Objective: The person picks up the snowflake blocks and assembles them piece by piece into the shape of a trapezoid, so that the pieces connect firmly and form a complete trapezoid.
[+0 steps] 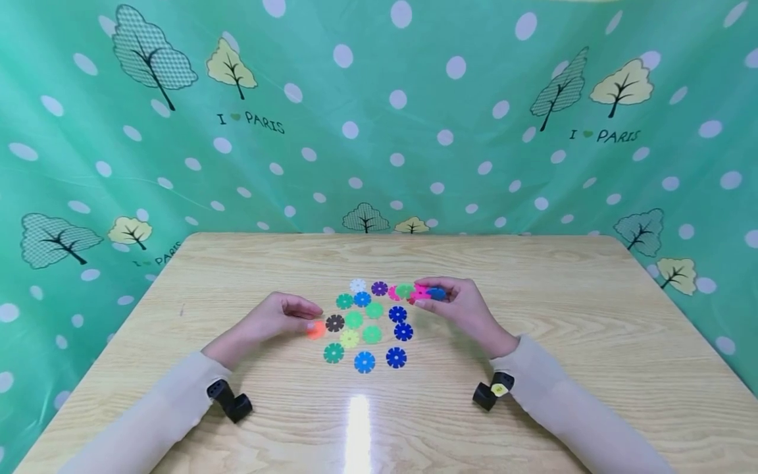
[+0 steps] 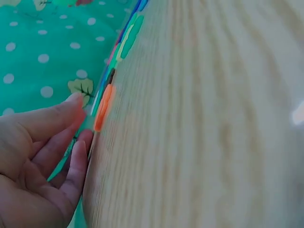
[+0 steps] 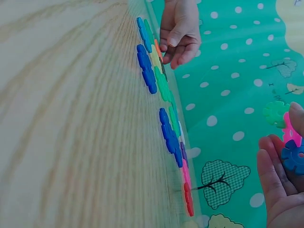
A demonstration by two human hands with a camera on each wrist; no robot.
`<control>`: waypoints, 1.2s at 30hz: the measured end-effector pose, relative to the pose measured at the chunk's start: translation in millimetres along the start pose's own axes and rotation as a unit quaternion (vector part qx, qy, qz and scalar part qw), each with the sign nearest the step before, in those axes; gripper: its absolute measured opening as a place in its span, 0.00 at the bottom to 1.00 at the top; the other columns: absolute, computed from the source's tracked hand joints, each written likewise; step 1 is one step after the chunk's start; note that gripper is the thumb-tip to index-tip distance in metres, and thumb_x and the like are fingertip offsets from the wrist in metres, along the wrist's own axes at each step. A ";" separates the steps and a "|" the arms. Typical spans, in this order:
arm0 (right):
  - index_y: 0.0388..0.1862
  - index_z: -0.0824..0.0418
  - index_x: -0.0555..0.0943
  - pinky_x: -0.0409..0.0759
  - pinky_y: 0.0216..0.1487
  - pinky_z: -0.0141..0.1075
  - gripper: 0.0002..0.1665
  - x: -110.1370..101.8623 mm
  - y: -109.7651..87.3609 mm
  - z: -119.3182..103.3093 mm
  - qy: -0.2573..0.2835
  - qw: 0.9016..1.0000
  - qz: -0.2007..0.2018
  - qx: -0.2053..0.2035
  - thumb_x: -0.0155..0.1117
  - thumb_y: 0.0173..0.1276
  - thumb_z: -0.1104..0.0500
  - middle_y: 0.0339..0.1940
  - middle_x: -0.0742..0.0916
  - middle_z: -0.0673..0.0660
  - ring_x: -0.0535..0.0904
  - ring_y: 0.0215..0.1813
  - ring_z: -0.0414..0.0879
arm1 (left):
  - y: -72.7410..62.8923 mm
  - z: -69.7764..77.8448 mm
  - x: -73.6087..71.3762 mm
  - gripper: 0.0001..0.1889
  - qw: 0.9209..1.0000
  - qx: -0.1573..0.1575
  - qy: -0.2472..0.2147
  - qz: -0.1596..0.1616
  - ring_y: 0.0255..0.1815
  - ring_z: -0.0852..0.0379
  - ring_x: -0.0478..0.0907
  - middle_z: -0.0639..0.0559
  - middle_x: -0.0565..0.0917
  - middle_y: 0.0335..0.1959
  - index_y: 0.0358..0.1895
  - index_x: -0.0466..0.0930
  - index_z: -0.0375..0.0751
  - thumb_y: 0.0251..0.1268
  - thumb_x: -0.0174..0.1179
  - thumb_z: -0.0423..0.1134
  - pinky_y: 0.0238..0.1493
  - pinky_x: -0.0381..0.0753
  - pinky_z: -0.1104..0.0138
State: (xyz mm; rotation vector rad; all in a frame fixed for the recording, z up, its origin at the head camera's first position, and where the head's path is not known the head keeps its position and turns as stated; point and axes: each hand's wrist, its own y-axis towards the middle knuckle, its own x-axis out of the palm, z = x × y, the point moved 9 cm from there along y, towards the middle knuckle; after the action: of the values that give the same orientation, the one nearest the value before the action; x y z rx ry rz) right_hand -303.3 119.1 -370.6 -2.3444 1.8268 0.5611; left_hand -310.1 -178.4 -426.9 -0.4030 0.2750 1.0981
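Observation:
Between thumb and fingers, my right hand (image 1: 460,304) grips a chain of notched plastic discs: green (image 3: 276,114), pink (image 3: 290,130) and blue (image 3: 293,156), held up off the table. My left hand (image 1: 274,321) reaches low to an orange notched disc (image 1: 316,330), which lies flat at the left side of the spread discs. The left thumb tip overlaps its edge in the head view. In the left wrist view the fingers (image 2: 76,166) are loosely bent beside the orange disc. A black disc (image 1: 335,323) lies just right of it.
Several loose discs lie between the hands, among them a white disc (image 1: 358,286), a purple disc (image 1: 379,288), a yellow disc (image 1: 349,338) and a dark blue disc (image 1: 396,357). The wooden table (image 1: 284,421) ends at a green dotted curtain (image 1: 379,131).

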 end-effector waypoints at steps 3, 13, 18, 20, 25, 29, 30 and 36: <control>0.50 0.62 0.82 0.64 0.22 0.26 0.21 0.1 0.8 0.5 -0.004 1.000 -0.001 -0.005 0.72 0.57 0.57 0.28 0.82 0.53 0.66 0.24 0.40 | 0.8 -1.5 -0.2 0.18 1.000 0.017 0.012 -0.021 0.50 0.50 0.80 0.43 0.84 0.48 0.50 0.81 0.35 0.55 0.68 0.36 0.48 0.79 0.71; 0.49 0.61 0.82 0.67 0.23 0.25 0.21 1.7 3.0 5.3 0.008 1.000 -0.006 -0.001 0.72 0.56 0.57 0.34 0.85 0.55 0.68 0.24 0.40 | 5.2 -0.7 2.4 0.18 0.994 0.069 0.072 -0.043 0.44 0.58 0.80 0.46 0.84 0.47 0.48 0.83 0.39 0.52 0.69 0.36 0.39 0.80 0.71; 0.50 0.63 0.82 0.66 0.22 0.25 0.21 1.1 0.2 0.5 0.005 1.000 -0.006 0.016 0.71 0.57 0.60 0.30 0.84 0.52 0.66 0.23 0.39 | 5.2 0.7 5.5 0.16 0.993 0.075 0.076 -0.048 0.42 0.56 0.81 0.47 0.85 0.45 0.47 0.84 0.40 0.52 0.69 0.37 0.38 0.80 0.70; 0.50 0.65 0.81 0.67 0.23 0.25 0.21 1.3 -2.5 -7.6 0.004 1.000 -0.007 0.017 0.70 0.57 0.61 0.29 0.84 0.51 0.66 0.23 0.38 | 4.9 1.9 6.2 0.16 0.993 0.077 0.081 -0.048 0.42 0.55 0.80 0.47 0.85 0.45 0.46 0.84 0.40 0.52 0.69 0.36 0.38 0.80 0.70; 0.50 0.68 0.80 0.65 0.23 0.24 0.20 0.9 -7.3 -19.7 0.000 1.000 -0.009 0.017 0.69 0.58 0.63 0.27 0.82 0.50 0.65 0.22 0.37 | 4.3 5.8 8.5 0.15 0.991 0.076 0.100 -0.045 0.40 0.55 0.78 0.49 0.85 0.43 0.46 0.83 0.41 0.53 0.68 0.35 0.38 0.77 0.70; 0.51 0.66 0.81 0.65 0.22 0.25 0.21 0.9 -3.7 -10.7 0.005 1.000 -0.009 0.013 0.70 0.57 0.62 0.28 0.83 0.51 0.64 0.22 0.37 | 5.3 8.8 5.4 0.14 0.991 0.069 0.113 -0.029 0.37 0.55 0.75 0.50 0.84 0.40 0.44 0.84 0.39 0.52 0.68 0.32 0.36 0.77 0.70; 0.51 0.66 0.81 0.65 0.21 0.25 0.21 1.2 -2.3 -7.4 0.006 1.000 -0.009 0.012 0.70 0.57 0.62 0.29 0.84 0.51 0.64 0.22 0.37 | 5.5 9.3 4.1 0.14 0.991 0.067 0.115 -0.025 0.36 0.55 0.75 0.50 0.84 0.39 0.44 0.84 0.39 0.51 0.68 0.31 0.35 0.77 0.70; 0.50 0.60 0.82 0.66 0.22 0.25 0.22 -1.0 1.2 6.0 0.001 1.000 -0.001 0.011 0.72 0.55 0.56 0.33 0.85 0.54 0.66 0.23 0.39 | 5.1 5.8 -3.0 0.12 0.993 0.032 0.113 -0.003 0.31 0.56 0.76 0.50 0.84 0.34 0.40 0.84 0.35 0.50 0.69 0.30 0.30 0.78 0.71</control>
State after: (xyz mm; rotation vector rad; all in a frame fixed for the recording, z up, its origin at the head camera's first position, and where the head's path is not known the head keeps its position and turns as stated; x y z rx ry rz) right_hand -306.0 121.6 -375.6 -2.3326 1.8218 0.5374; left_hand -315.9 -176.1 -421.4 -0.4712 0.5062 1.0351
